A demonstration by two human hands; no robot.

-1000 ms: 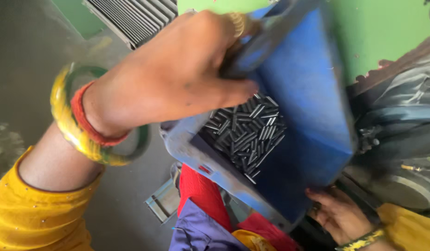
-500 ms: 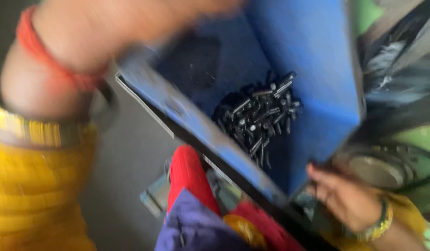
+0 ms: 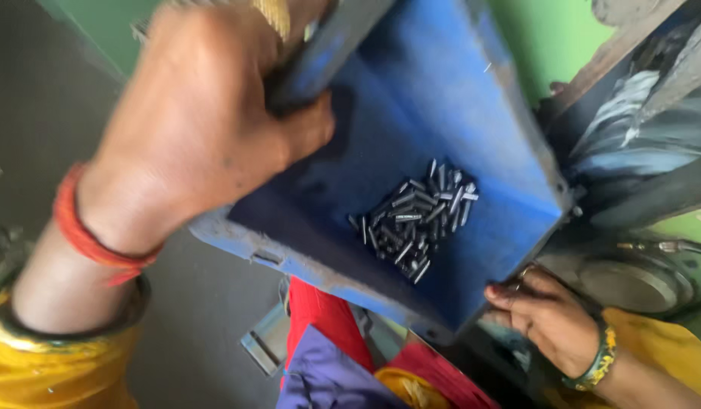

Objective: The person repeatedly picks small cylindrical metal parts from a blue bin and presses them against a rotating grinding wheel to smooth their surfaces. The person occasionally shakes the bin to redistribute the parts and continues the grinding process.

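A blue plastic bin (image 3: 471, 91) is tilted up in front of me, its open side toward the camera. A small heap of short dark metal pins (image 3: 416, 218) lies inside it near the lower corner. My left hand (image 3: 206, 129) grips the bin's upper left rim, with a red thread and bangles on the wrist. My right hand (image 3: 547, 314) holds the bin's lower right corner from below, a green and yellow bangle on its wrist.
A grey metal machine with a round disc (image 3: 638, 284) stands at the right, against a green wall (image 3: 547, 38). Red, purple and yellow cloth (image 3: 327, 356) lies below the bin. A grey floor (image 3: 32, 113) is on the left.
The bin has been tipped and swung; the pins have slid from a wide spread into a smaller heap toward the lower corner. Both hands have kept their grip on the bin.
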